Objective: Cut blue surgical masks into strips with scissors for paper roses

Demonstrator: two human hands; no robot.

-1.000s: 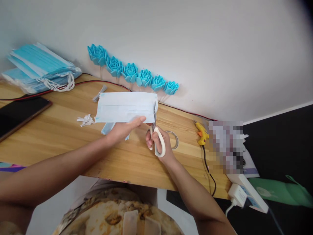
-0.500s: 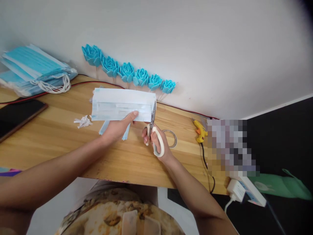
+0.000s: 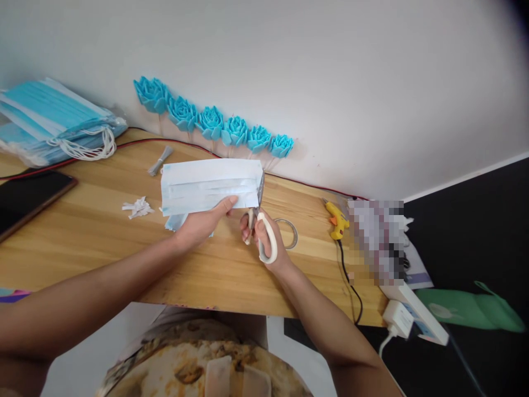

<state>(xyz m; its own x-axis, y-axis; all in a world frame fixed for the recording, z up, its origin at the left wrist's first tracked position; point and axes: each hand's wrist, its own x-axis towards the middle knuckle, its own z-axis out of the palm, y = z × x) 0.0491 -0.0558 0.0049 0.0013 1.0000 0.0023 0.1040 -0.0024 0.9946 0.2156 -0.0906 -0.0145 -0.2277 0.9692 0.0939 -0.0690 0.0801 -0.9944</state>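
the white face mask (image 3: 210, 184) is held flat just above the worktop (image 3: 103, 242), its lower edge pinched in the fingers of my left hand (image 3: 202, 223). my right hand (image 3: 275, 253) is clenched through the scissors (image 3: 265, 234), blades at the mask's right edge, a tape roll (image 3: 292, 236) just beside.

A pixelated patch (image 3: 376, 242) blurs whatever sits at the table's (image 3: 103, 242) right end. The picture's left edge crops the mask stack (image 3: 53, 118) and the phone (image 3: 28, 196). The white mask (image 3: 210, 184) hides part of the scissors' (image 3: 266, 240) blades.

no readable text or labels anywhere; the pixelated patch perhaps hides some.
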